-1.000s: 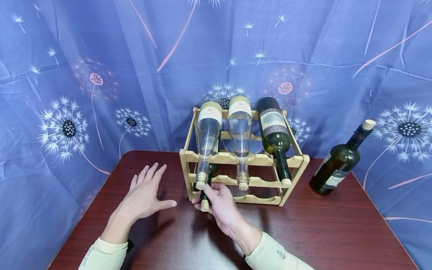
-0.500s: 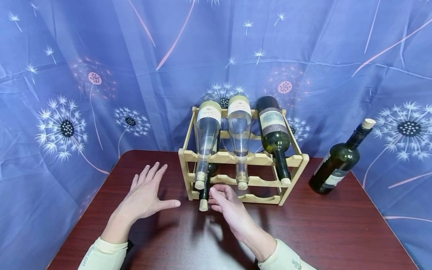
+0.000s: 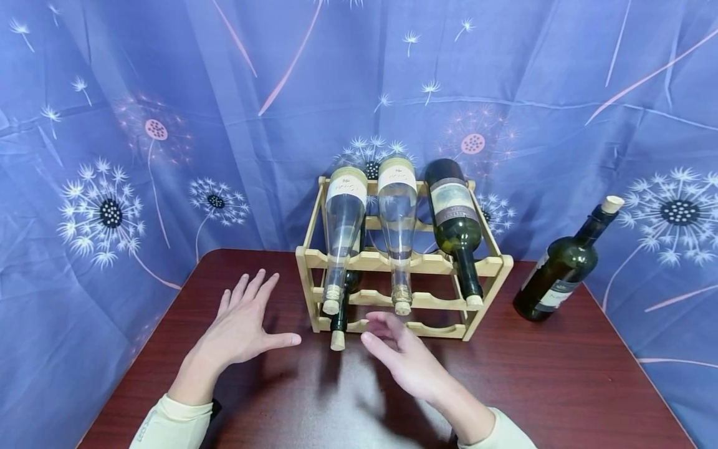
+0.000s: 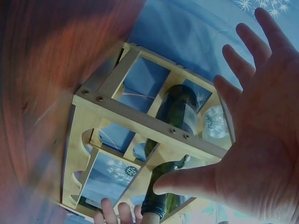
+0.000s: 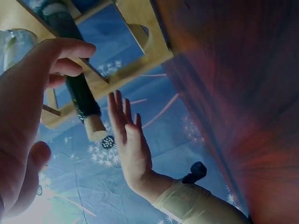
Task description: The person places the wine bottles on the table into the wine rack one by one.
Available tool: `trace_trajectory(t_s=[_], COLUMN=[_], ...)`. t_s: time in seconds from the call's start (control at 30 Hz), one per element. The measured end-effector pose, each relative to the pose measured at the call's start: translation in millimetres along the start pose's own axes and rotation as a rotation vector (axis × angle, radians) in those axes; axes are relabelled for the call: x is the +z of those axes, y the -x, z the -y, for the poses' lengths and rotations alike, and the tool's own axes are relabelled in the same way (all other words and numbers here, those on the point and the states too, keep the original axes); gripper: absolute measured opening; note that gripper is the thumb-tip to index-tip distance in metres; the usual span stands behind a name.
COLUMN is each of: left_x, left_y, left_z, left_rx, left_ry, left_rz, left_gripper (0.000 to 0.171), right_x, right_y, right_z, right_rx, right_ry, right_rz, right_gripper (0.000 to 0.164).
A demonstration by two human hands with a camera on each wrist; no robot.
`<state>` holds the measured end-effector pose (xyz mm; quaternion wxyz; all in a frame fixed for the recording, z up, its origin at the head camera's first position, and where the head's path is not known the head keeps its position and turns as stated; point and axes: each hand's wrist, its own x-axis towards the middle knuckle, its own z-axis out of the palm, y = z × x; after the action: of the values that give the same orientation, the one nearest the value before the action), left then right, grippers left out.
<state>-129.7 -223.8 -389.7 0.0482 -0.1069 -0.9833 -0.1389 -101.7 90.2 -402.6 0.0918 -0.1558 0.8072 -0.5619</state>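
A wooden wine rack (image 3: 432, 264) stands at the back of the table. Its top tier bears a clear bottle (image 3: 343, 218) on the left, another clear bottle (image 3: 397, 218) in the middle and a dark green bottle (image 3: 457, 218) on the right. Below the left clear bottle, a corked green bottle (image 3: 339, 321) pokes its neck out of the middle tier; its body is mostly hidden. My right hand (image 3: 406, 362) hovers just right of that neck, fingers loosely bent and holding nothing. To the left of the rack my left hand (image 3: 238, 324) is spread, touching no bottle.
Another corked green bottle (image 3: 558, 271) stands upright on the table (image 3: 561, 386), right of the rack. Behind the table hangs a blue curtain (image 3: 314, 75) with dandelion prints, which also runs along both sides.
My right hand has let go of the neck of the lower green bottle and drawn away to the right. The bottle stays in the rack. My left hand has barely moved.
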Motion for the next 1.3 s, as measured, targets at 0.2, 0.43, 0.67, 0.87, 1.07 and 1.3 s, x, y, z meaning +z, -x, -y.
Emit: trace_trajectory(t_s=[0.2, 0.43, 0.67, 0.87, 1.07, 1.3], left_x=[0.0, 0.3, -0.4, 0.7, 1.8, 1.4], left_y=[-0.5, -0.3, 0.2, 0.7, 0.5, 1.0], left_z=[-1.0, -1.1, -1.3, -0.6, -0.2, -1.1], left_rx=[0.003, 0.005, 0.009, 0.006, 0.009, 0.008], left_ry=[-0.001, -0.002, -0.005, -0.007, -0.008, -0.015], left_rz=[-0.002, -0.007, -0.006, -0.004, -0.004, -0.002], left_gripper=[0.123, 0.123, 0.123, 0.122, 0.123, 0.126], right_x=[-13.3, -26.7, -39.2, -49.8, -65.3, -86.6], right_y=[7.0, 14.0, 20.1, 26.0, 33.6, 37.9], right_z=[-2.7, -6.8, -10.5, -12.6, -12.5, -12.4], right_rx=[-0.029, -0.089, -0.118, -0.132, -0.127, -0.097], right_ry=[0.082, 0.244, 0.352, 0.422, 0.504, 0.579], right_rz=[0.014, 0.017, 0.017, 0.025, 0.031, 0.040], right_gripper=[0.053, 0.052, 0.051, 0.054, 0.058, 0.057])
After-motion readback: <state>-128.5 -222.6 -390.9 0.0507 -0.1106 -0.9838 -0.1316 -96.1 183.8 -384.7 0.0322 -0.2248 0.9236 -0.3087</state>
